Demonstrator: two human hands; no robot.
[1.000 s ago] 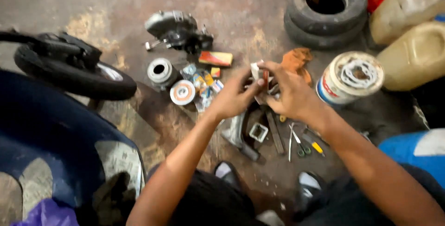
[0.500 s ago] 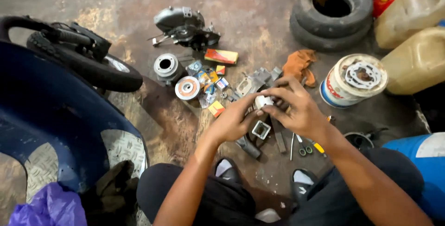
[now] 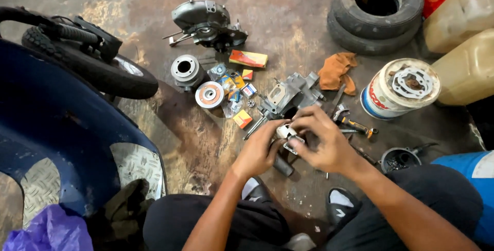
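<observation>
Two stacked tyres (image 3: 378, 22), two yellowish jerrycans (image 3: 471, 66), one white tub (image 3: 399, 89) and one orange rag (image 3: 334, 71) lie on the floor (image 3: 288, 19). The small white part (image 3: 284, 131), pale with a metal bracket, sits low over the floor between both hands. The left hand (image 3: 257, 150) pinches it from the left; the right hand (image 3: 321, 140) closes its grip over it from above.
</observation>
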